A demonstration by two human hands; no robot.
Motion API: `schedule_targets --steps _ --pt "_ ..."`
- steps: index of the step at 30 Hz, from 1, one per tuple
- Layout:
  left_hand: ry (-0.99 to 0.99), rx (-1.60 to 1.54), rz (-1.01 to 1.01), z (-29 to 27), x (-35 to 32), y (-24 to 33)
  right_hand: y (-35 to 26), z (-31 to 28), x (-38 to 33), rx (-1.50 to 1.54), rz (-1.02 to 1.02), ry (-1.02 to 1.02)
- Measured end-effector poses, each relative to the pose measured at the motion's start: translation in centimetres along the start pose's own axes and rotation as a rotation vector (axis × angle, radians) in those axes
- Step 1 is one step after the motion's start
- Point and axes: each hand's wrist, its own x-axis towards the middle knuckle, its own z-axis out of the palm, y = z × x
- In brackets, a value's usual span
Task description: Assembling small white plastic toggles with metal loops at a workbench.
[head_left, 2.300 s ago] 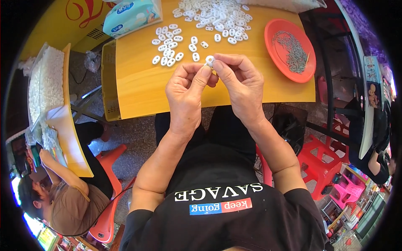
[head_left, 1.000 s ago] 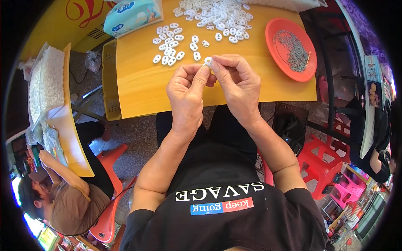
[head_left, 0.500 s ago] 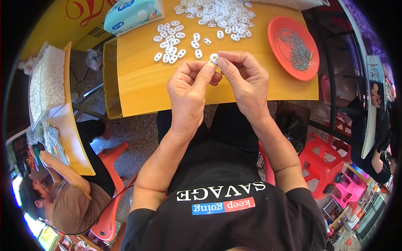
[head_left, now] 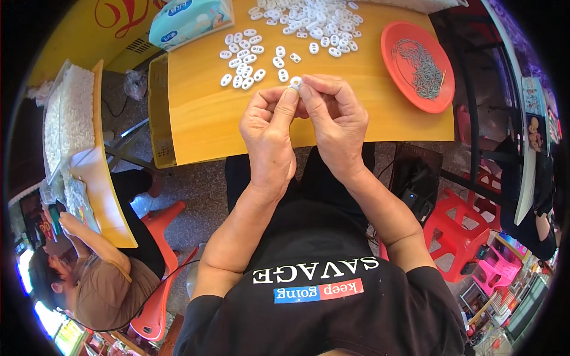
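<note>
Piece [head_left: 295,87] (white, rounded, holed), pinched between hands [head_left: 270,133] [head_left: 341,127]

Open tabletop [head_left: 205,121] is giving you passage beside your left hand [head_left: 267,133]; white pieces [head_left: 283,75] are blocking ahead, and a red plate [head_left: 400,83] is obstructing rightward.

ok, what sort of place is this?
Probably a small workshop: a heap of white plastic pieces and a red plate of small grey pieces share one table, and another person sits at a second table.
</note>
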Motion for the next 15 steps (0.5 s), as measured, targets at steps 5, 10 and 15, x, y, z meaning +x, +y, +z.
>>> schedule_targets --steps 5,10,15 --pt "-0.065 0.06 -0.029 -0.6 0.5 -0.1 -0.6 -1.0 0.8 -0.043 0.099 -0.041" --pt "-0.119 0.118 -0.036 -0.5 0.6 0.6 -1.0 -1.3 1.1 -0.041 0.136 -0.049" --pt "-0.128 0.182 -0.039 -0.5 0.6 1.0 -1.1 -1.3 0.9 0.005 0.149 -0.056"
